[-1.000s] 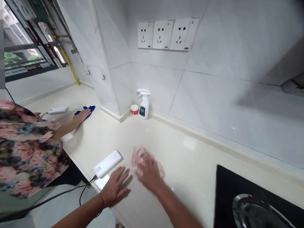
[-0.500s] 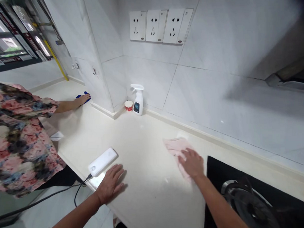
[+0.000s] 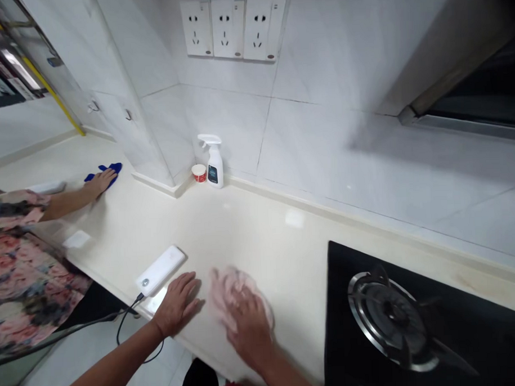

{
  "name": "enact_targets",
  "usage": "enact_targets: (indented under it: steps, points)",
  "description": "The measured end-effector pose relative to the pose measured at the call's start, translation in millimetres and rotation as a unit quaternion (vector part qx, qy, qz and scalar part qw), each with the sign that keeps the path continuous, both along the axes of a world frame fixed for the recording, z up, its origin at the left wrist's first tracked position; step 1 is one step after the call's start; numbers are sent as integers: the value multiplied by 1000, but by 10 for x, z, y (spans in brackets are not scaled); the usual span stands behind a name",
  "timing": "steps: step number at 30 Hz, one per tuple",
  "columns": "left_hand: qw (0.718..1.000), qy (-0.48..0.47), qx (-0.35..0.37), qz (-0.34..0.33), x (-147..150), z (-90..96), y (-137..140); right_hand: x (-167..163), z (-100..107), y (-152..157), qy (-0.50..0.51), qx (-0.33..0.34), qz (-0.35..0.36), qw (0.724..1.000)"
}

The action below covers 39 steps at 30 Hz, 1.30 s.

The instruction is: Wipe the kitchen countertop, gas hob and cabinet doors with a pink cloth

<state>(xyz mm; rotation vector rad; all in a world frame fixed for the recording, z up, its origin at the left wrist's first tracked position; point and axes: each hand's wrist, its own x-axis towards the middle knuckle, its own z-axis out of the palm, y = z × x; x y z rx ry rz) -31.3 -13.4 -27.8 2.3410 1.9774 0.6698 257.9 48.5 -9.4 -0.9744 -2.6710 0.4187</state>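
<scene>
My right hand presses down on a pink cloth, which lies bunched on the pale countertop. The cloth and fingers are a little smeared by motion. My left hand rests flat near the counter's front edge, fingers stretched out and holding nothing. Just beyond it lies a white power bank with a black cable plugged into its near end.
A black gas stove fills the right side. A white spray bottle and a red-and-white tub stand in the wall corner. At left, another person's hand is on a blue cloth. Sockets are on the wall.
My right hand has moved with the pink cloth from near the back wall to the left and closer to me. The other person's hand stays on the blue cloth. The view has shifted right.
</scene>
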Motion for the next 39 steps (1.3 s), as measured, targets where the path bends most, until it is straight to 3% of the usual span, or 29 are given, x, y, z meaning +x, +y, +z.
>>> enact_targets:
  steps: [2,4,7,10,13,15,17,22,25,27,29,32,35,39]
  points:
    - [1000,-3,1,4,-3,5,1,36,30,-122,-4,-27,97,995]
    - [1000,-8,4,3,-2,14,2,187,64,119,-28,-45,103,993]
    - [1000,-17,0,2,-1,24,10,590,101,932,-83,-17,-87,993]
    - [1000,-22,-6,3,0,32,20,1041,113,1712,-132,34,-293,946]
    - [1000,-28,-9,-3,12,49,28,1224,98,1982,-135,38,-386,912]
    - [999,-32,-12,-6,22,59,32,1140,84,1816,-129,40,-399,907]
    - [999,-33,-10,-7,27,59,35,972,69,1409,-118,51,-393,910]
    - [999,-41,12,-21,15,6,56,758,-69,-190,-73,99,-351,928]
    - [997,-57,37,-43,-11,-3,57,932,-185,-1057,-52,109,-316,941]
    - [994,-74,43,-63,-54,23,35,1119,-226,-1377,-48,103,-308,945]
    - [992,-89,39,-86,-130,61,-6,1269,-234,-1422,-58,84,-325,940]
    - [991,-92,35,-95,-278,97,-84,1250,-197,-1039,-91,50,-398,912]
    - [992,-83,37,-86,-386,87,-148,897,-96,-389,-112,22,-437,892]
    - [991,-101,24,-80,-403,79,-202,142,88,351,-132,-41,-372,918]
